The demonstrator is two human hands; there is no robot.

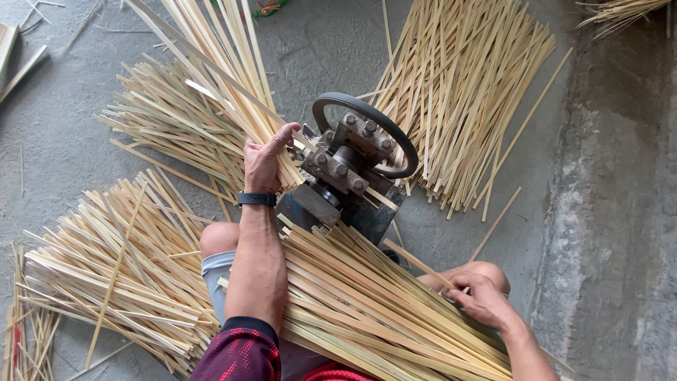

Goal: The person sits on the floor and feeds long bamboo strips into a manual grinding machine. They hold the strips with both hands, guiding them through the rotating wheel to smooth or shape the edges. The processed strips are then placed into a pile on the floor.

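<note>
bamboo strips at the splitter

bamboo lay all over the grey floor (63,141): a fan of strips (465,92) toward the top right edge, a pile (127,275) at the left edge, another pile (169,120) above it, and a thick bundle (367,303) across the person's lap, running toward the bottom right corner. a small metal machine (349,180) with bolted blocks and a dark round ring (374,130) stood in the middle of the floor, just past the knees.

the left hand (262,164), a black band (257,199) on its wrist, was closed round a sheaf (233,70) that rose toward the top edge, gripping it right beside the machine's left side. the right hand (481,296) rested on the lap bundle near the right knee, fingers pinched on a single strip (423,264) whose far end pointed at the machine.

judging from this, a strip was being fed or picked for feeding. doing it well would likely call for keeping the one strip straight and in line with the machine's mouth, holding it well back from the bolted blocks, and letting the left hand keep the sheaf clear so nothing else snagged. whether any strip sat inside the machine could not be told, since the blocks hid the mouth.
</note>
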